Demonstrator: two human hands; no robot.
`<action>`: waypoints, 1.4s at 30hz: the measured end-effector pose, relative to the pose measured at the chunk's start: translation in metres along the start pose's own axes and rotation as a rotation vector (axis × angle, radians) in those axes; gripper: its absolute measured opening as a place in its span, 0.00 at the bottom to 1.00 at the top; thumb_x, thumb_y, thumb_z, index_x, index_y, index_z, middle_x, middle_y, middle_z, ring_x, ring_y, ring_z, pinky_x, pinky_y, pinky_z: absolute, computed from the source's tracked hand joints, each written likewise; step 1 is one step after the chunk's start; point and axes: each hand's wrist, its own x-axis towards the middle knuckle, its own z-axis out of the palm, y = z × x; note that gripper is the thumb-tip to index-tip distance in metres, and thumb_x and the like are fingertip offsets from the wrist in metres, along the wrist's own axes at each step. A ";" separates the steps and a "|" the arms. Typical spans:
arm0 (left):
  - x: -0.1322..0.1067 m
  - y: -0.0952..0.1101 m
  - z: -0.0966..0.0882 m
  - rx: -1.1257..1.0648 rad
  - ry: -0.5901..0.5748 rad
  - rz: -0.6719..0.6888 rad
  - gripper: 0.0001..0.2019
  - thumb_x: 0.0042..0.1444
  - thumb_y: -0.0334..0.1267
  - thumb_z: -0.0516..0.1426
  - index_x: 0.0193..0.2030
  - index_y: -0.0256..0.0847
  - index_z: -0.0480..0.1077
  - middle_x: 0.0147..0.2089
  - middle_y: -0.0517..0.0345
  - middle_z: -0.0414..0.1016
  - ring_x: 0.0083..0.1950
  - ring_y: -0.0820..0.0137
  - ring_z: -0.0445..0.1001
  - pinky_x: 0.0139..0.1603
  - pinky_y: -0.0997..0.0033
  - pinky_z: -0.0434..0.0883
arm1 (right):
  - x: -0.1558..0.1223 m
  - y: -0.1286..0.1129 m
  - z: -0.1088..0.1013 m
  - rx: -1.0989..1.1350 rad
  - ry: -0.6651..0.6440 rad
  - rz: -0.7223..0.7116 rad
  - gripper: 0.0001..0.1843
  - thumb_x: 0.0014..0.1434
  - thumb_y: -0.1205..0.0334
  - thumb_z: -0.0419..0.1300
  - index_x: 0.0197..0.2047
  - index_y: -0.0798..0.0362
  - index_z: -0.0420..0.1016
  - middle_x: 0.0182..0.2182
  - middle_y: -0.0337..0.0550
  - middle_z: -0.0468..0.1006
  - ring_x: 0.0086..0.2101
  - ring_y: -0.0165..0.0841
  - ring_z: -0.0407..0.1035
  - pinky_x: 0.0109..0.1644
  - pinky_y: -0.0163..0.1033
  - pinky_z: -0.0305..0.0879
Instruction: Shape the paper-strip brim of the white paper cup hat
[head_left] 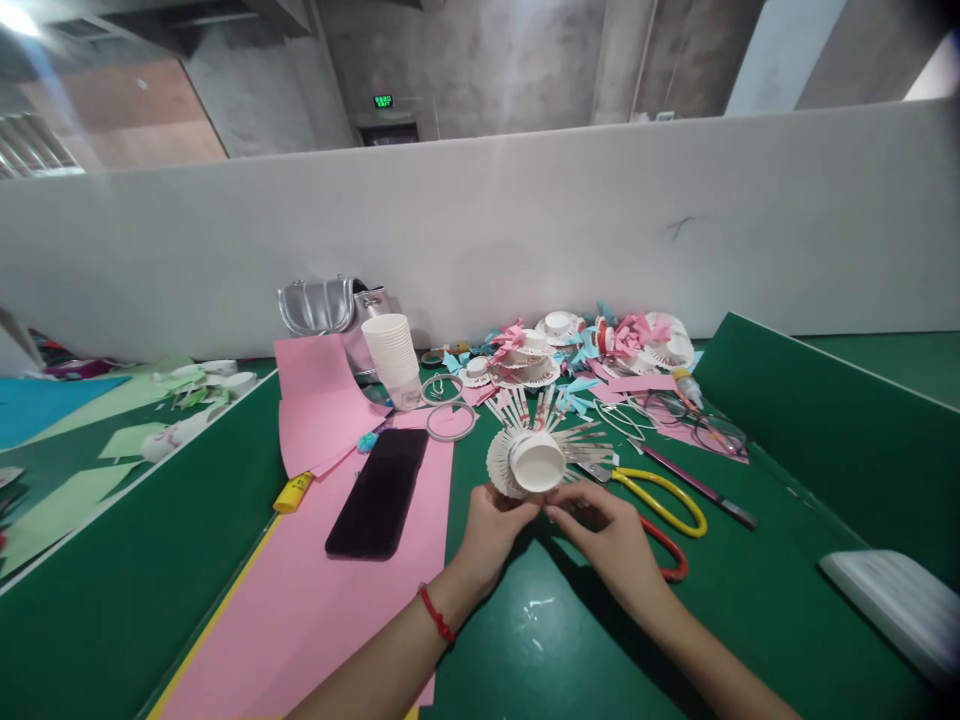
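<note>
A white paper cup (539, 463) is cut into many narrow strips that fan out around its base. The strips on the left look folded into a pleated ring, while those at the top and right stick out straight. My left hand (493, 520) grips the lower left edge of the cup, thumb and fingers pinched. From the lower right, my right hand (596, 515) pinches at the strips near the bottom, its fingertips close to my left thumb. Scissors (660, 500) with yellow and red handles lie behind and beside my right hand, partly hidden by it.
A black phone (379, 492) lies on pink paper (315, 610) at left. Behind stand stacked paper cups (391, 355) and a silver bag (319, 305). Finished cup flowers (525, 360), a purple pen (697, 483) and glasses (716, 430) lie to the back and right. Green dividers (847, 440) flank the table.
</note>
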 end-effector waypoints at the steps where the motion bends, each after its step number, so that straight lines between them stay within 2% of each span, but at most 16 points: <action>1: 0.000 0.000 0.000 -0.002 -0.004 0.002 0.13 0.36 0.30 0.62 0.33 0.31 0.73 0.35 0.49 0.77 0.37 0.65 0.72 0.42 0.67 0.66 | 0.000 0.000 0.000 0.016 0.006 0.017 0.02 0.46 0.65 0.59 0.26 0.54 0.71 0.26 0.42 0.75 0.29 0.34 0.69 0.34 0.36 0.65; 6: -0.001 0.000 0.000 0.031 -0.025 -0.017 0.13 0.38 0.30 0.61 0.34 0.30 0.73 0.37 0.48 0.76 0.39 0.64 0.72 0.44 0.65 0.66 | 0.001 -0.002 0.001 0.003 0.023 0.036 0.02 0.44 0.65 0.59 0.24 0.55 0.71 0.22 0.41 0.74 0.25 0.32 0.67 0.29 0.34 0.63; 11: -0.002 -0.001 -0.001 0.108 0.034 -0.015 0.15 0.37 0.32 0.62 0.35 0.30 0.72 0.38 0.47 0.76 0.39 0.64 0.72 0.42 0.67 0.67 | 0.002 -0.002 0.001 -0.009 0.020 0.059 0.03 0.44 0.64 0.59 0.23 0.54 0.70 0.21 0.40 0.73 0.24 0.32 0.66 0.28 0.35 0.63; 17: -0.001 -0.002 0.000 0.165 0.047 -0.005 0.10 0.37 0.32 0.61 0.30 0.29 0.73 0.31 0.50 0.76 0.34 0.66 0.72 0.36 0.71 0.67 | 0.001 0.002 0.001 -0.073 -0.007 0.004 0.03 0.47 0.64 0.57 0.25 0.54 0.70 0.23 0.41 0.74 0.26 0.33 0.67 0.29 0.35 0.63; 20: 0.000 -0.002 -0.001 0.145 0.045 0.006 0.08 0.37 0.31 0.61 0.28 0.31 0.73 0.30 0.52 0.77 0.33 0.67 0.72 0.35 0.71 0.67 | -0.002 0.005 0.001 -0.193 -0.041 -0.083 0.02 0.48 0.66 0.56 0.27 0.53 0.69 0.25 0.42 0.74 0.27 0.33 0.68 0.30 0.36 0.64; 23: 0.002 -0.003 -0.002 0.085 0.051 0.016 0.10 0.39 0.32 0.61 0.31 0.31 0.73 0.34 0.50 0.77 0.36 0.66 0.72 0.38 0.70 0.67 | -0.004 0.008 -0.002 -0.428 -0.054 -0.251 0.10 0.47 0.67 0.57 0.36 0.52 0.69 0.34 0.45 0.72 0.34 0.36 0.68 0.35 0.38 0.66; 26: 0.003 -0.005 -0.003 0.001 0.051 0.002 0.13 0.39 0.33 0.61 0.35 0.30 0.73 0.36 0.48 0.76 0.38 0.65 0.71 0.40 0.69 0.66 | -0.004 0.009 -0.006 -0.660 -0.035 -0.422 0.17 0.49 0.70 0.55 0.44 0.50 0.67 0.44 0.50 0.65 0.42 0.39 0.65 0.39 0.41 0.66; 28: 0.003 -0.005 -0.004 -0.025 0.069 -0.017 0.12 0.39 0.32 0.61 0.34 0.30 0.73 0.35 0.49 0.76 0.35 0.67 0.71 0.39 0.70 0.66 | -0.003 0.008 -0.008 -0.775 0.017 -0.526 0.16 0.50 0.71 0.53 0.43 0.49 0.68 0.47 0.51 0.62 0.45 0.41 0.62 0.41 0.43 0.64; 31: 0.004 -0.006 -0.004 -0.042 0.100 -0.045 0.11 0.37 0.32 0.62 0.30 0.31 0.73 0.30 0.52 0.75 0.30 0.71 0.69 0.34 0.73 0.66 | -0.003 0.006 -0.008 -0.892 0.100 -0.639 0.13 0.51 0.71 0.54 0.37 0.47 0.72 0.48 0.49 0.62 0.46 0.42 0.60 0.42 0.46 0.61; 35: 0.004 -0.006 -0.004 -0.056 0.108 -0.057 0.10 0.35 0.33 0.63 0.28 0.31 0.72 0.26 0.55 0.73 0.26 0.74 0.66 0.30 0.75 0.64 | -0.004 0.001 -0.008 -0.906 0.139 -0.706 0.11 0.51 0.71 0.55 0.34 0.45 0.73 0.46 0.47 0.65 0.44 0.40 0.60 0.44 0.47 0.58; 39: 0.004 -0.005 -0.004 -0.070 0.087 -0.059 0.11 0.36 0.34 0.63 0.29 0.31 0.73 0.28 0.54 0.73 0.28 0.73 0.67 0.32 0.73 0.64 | -0.005 -0.001 -0.007 -0.884 0.155 -0.696 0.09 0.52 0.69 0.55 0.33 0.45 0.73 0.45 0.47 0.66 0.44 0.40 0.60 0.43 0.47 0.57; 42: 0.004 -0.005 -0.004 -0.068 0.090 -0.043 0.10 0.36 0.34 0.63 0.27 0.31 0.73 0.25 0.56 0.72 0.27 0.74 0.66 0.31 0.73 0.63 | -0.005 0.000 -0.007 -0.885 0.148 -0.686 0.09 0.52 0.69 0.55 0.32 0.46 0.73 0.45 0.46 0.65 0.45 0.40 0.59 0.43 0.47 0.57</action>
